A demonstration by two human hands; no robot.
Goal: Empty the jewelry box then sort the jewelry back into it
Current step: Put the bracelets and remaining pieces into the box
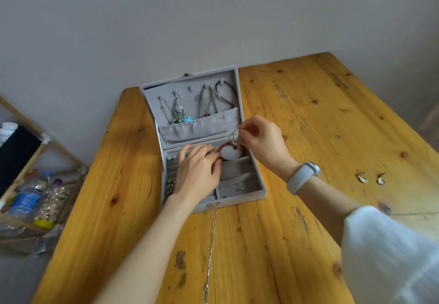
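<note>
**Lifting the tangled pieces out of the far compartment**

Head view: your jewelry box (260, 191) sits open at the far left of the tabletop (308, 118), lid upright against the wall. Your left hand (198, 169) lies over the ring rolls and middle of the tray, fingers curled towards a red beaded bracelet (222, 148) with a pale round piece (230, 154) at the tray's far right; it seems to grip the bracelet, though the fingertips are hidden. Your right hand (260, 137) is raised just above the same spot, thumb and forefinger pinched on a thin silvery piece (234, 135) whose kind is too blurred to tell.

The emptying looks barely begun. A silver chain (211, 244) lies on the near tabletop and a pair of drop earrings (371, 178) sits well to the right, but the lid still carries hanging earrings (178, 111), cords and a dark braided bracelet (228, 94), and small studs remain in the near compartments.

To do this step well:
- Hold the beads down with your left hand while the right draws the thin piece straight up, slowly, so nothing snags.
- If it resists, stop and work the tangle loose rather than tug.
- Lay each piece apart on the tabletop, near its own kind, so sorting back is easier.
- Keep the chain stretched out, not heaped.
</note>
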